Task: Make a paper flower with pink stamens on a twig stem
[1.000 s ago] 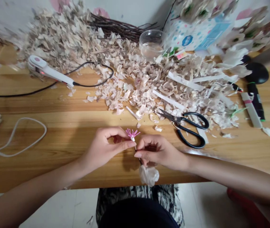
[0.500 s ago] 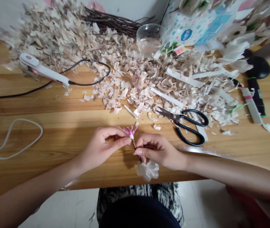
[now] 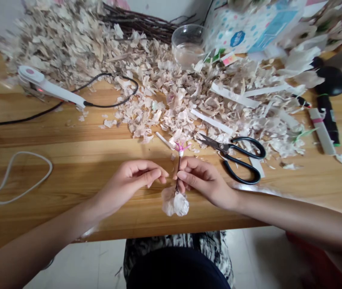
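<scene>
My right hand (image 3: 204, 180) pinches a thin brown twig (image 3: 178, 175) between thumb and fingers, holding it upright over the near part of the table. Pink thread-like stamens (image 3: 180, 147) spread from a white wrapped bit at its upper end. At the lower end hangs a cluster of pale, papery petals (image 3: 180, 204). My left hand (image 3: 141, 176) hovers just left of the twig, apart from it, with loosely bent fingers and nothing visible in them. Black-handled scissors (image 3: 234, 155) lie with blades parted to the right of my right hand.
A big heap of dry pale petals (image 3: 77, 44) covers the back of the wooden table (image 3: 53, 224). A clear cup (image 3: 189, 48), dark twigs (image 3: 141, 22) and a dotted pack (image 3: 249, 30) stand behind. At left lie a white corded tool (image 3: 50, 88) with a red light and a white cable (image 3: 49, 168).
My left hand has let go of the upper end of the twig. My right hand has turned the twig more upright, raising the pink stamens and swinging the petals left.
</scene>
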`<state>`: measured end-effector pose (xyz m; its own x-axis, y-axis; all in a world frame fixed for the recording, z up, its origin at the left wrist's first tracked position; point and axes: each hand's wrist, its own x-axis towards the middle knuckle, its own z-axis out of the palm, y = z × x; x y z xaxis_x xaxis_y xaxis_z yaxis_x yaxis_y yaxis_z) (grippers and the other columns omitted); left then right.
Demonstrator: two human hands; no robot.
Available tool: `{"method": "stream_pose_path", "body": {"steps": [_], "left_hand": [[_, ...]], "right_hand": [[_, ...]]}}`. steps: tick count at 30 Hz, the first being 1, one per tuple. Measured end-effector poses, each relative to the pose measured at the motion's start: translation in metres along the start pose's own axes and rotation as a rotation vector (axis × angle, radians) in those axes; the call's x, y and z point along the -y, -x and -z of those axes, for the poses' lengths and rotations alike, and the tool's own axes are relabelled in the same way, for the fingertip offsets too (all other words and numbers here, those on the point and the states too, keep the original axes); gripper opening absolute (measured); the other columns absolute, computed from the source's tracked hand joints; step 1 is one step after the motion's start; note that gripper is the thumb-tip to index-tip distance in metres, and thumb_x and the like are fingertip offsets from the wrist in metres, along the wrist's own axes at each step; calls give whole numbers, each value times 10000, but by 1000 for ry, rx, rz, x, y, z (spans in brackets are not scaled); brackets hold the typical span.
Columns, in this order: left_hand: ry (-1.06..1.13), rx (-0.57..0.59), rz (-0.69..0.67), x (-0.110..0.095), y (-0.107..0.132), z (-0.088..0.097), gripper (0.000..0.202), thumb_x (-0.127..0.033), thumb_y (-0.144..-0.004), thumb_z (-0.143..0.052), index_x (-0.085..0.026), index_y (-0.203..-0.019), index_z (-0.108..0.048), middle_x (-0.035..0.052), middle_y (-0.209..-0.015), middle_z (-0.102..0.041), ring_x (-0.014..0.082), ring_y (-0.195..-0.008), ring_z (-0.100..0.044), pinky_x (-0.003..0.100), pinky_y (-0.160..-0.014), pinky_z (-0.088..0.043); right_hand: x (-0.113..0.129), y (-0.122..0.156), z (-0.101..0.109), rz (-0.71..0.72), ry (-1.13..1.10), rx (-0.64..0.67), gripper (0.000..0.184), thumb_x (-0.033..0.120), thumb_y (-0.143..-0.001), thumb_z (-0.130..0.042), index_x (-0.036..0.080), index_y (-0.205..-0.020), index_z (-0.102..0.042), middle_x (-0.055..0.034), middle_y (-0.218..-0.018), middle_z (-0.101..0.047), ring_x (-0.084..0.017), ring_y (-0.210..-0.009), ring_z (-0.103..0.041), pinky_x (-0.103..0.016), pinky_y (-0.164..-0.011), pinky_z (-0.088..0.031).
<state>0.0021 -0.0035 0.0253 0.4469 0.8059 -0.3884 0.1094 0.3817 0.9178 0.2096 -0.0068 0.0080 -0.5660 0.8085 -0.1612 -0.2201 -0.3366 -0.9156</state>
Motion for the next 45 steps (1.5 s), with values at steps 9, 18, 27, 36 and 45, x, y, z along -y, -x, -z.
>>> {"method": "stream_pose_path", "body": {"steps": [9,18,27,36,45], "left_hand": [[57,-24,54,-3,1,-1,52,-256,-786,-685,-229,-817,-715,-22,-785,-708,101,-754,-628,187,-725,-479],[39,-41,28,-3,2,0,98,-271,-737,-719,-192,-759,-664,-26,-724,-635,87,-658,-568,174,-613,-462],[-11,-40,-42,-5,2,-2,136,-240,-769,-685,-165,-709,-589,8,-841,-673,120,-818,-641,233,-783,-506],[-156,-156,-119,-7,4,-4,169,-202,-730,-718,-163,-692,-558,-4,-732,-669,113,-694,-643,215,-690,-534],[-305,-278,-150,-6,-7,14,131,-229,-823,-621,-176,-915,-698,28,-843,-720,130,-744,-659,228,-723,-536]], "right_hand": [[1,-1,2,35,11,-97,226,361,-881,-603,163,-784,-554,21,-599,-579,-87,-537,-531,-214,-551,-443],[0,-1,3,55,-8,-129,197,329,-880,-607,172,-776,-547,22,-618,-574,-82,-544,-537,-198,-549,-442],[0,0,3,97,-9,-128,167,303,-893,-592,179,-792,-546,25,-626,-569,-78,-549,-536,-193,-548,-430],[0,0,2,68,2,-122,215,360,-875,-609,175,-788,-541,19,-632,-564,-89,-554,-535,-211,-553,-442],[1,-7,12,45,-28,-243,206,378,-858,-602,189,-776,-588,20,-596,-536,-101,-516,-461,-224,-486,-346]]}}
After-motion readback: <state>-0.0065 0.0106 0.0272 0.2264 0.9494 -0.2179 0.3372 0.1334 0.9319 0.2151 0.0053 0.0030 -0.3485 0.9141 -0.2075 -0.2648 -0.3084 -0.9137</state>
